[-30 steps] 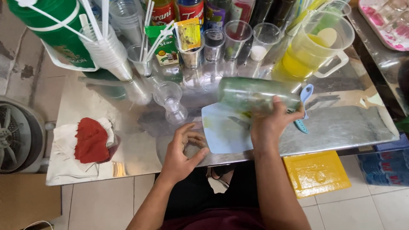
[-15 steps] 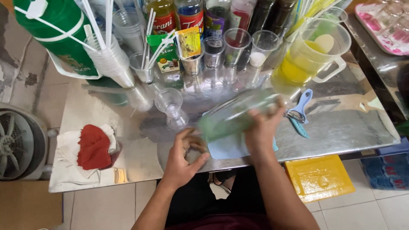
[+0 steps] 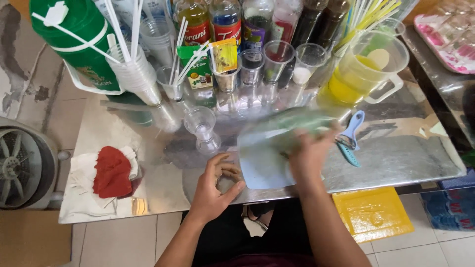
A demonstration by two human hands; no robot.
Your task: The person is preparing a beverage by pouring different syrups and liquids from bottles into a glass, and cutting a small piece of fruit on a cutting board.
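Near the steel table (image 3: 396,163) front edge, right hand (image 3: 309,155) fingers grip a blurred green bottle (image 3: 292,128).

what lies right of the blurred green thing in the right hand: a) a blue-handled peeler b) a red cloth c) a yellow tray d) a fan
a: the blue-handled peeler lies on the metal table just right of the right hand, which grips the green cylinder.
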